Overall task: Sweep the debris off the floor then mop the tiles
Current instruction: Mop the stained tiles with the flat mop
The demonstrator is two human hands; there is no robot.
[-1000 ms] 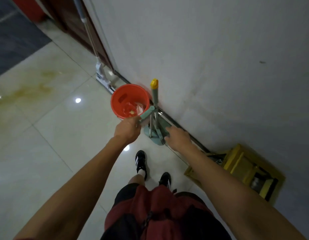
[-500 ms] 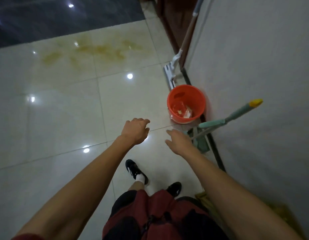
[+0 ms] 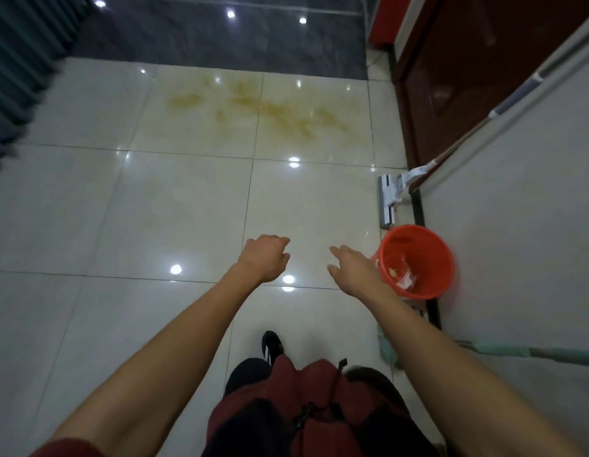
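A flat mop leans against the wall at the right, its white head (image 3: 389, 199) on the tiles and its long handle (image 3: 504, 103) running up past the dark door. An orange bucket (image 3: 418, 232) with swept scraps inside stands just below the mop head. The green broom and dustpan set (image 3: 524, 352) leans on the wall at the lower right, partly behind my right arm. My left hand (image 3: 265, 258) hangs in mid-air, fingers loosely curled, holding nothing. My right hand (image 3: 354, 268) reaches forward with straight fingers, beside the bucket. A yellow-brown stain (image 3: 270, 110) spreads over the pale tiles ahead.
The white wall (image 3: 517, 242) runs along the right with a dark skirting. A dark red door (image 3: 468, 67) stands at the top right. Dark tiles (image 3: 220, 37) lie beyond the pale ones, and a ribbed dark panel (image 3: 19, 80) is at the left. My feet are below.
Both hands have let go of the green broom and dustpan, which now lean on the wall. My view has swung left and up towards the stained tiles and the mop.
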